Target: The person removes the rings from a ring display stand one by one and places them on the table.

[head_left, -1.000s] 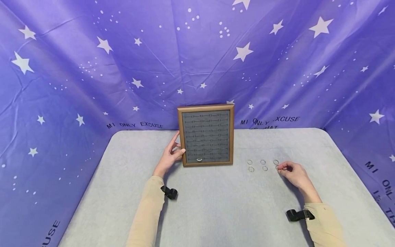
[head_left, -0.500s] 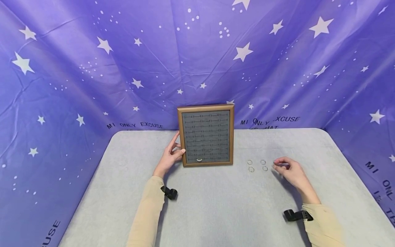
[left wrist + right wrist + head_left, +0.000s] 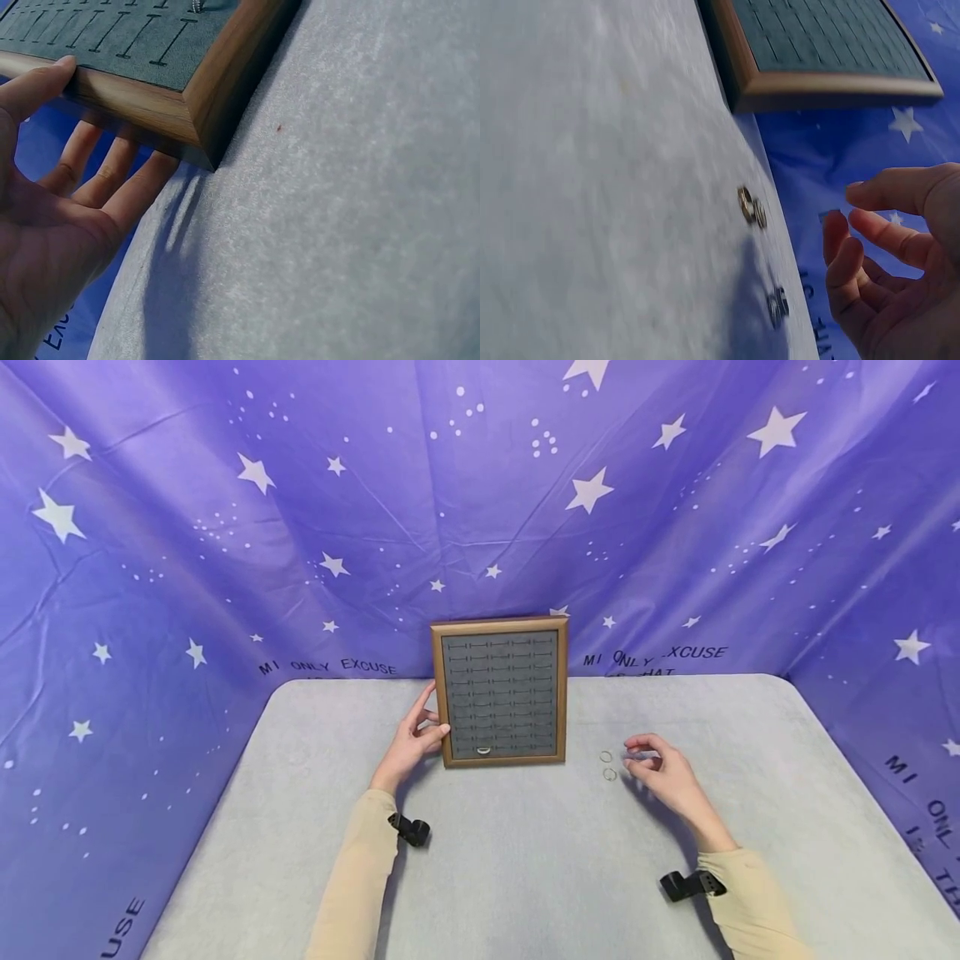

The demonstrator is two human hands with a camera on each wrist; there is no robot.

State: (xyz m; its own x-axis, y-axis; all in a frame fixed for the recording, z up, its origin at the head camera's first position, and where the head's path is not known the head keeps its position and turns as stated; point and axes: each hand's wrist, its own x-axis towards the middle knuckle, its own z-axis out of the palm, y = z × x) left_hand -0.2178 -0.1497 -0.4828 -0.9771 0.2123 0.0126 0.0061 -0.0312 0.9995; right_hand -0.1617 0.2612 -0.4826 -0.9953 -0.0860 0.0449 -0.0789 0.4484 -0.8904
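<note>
My left hand [image 3: 408, 750] grips the left side of a wood-framed ring display board [image 3: 562, 693], thumb on its front and fingers behind. The board stands tilted on the table, with grey slotted padding. One silver ring [image 3: 198, 6] sits in a slot of the bottom row. To the right, my right hand [image 3: 670, 781] hovers over the table with loosely bent fingers, thumb and forefinger apart. Nothing is seen held between them. Two thin rings [image 3: 606, 757] lie just left of its fingertips. In the right wrist view another pair of rings [image 3: 774, 309] shows, hidden by the hand in the head view.
A pale grey cloth-covered table [image 3: 525, 868] carries everything. Behind it and at both sides hangs a purple curtain [image 3: 360, 502] with white stars and lettering. Black wrist cameras are strapped over beige sleeves [image 3: 352, 868].
My right hand has moved left along the rings, from the rightmost pair to the middle one, which it now covers in the head view. The left hand and board stay put.
</note>
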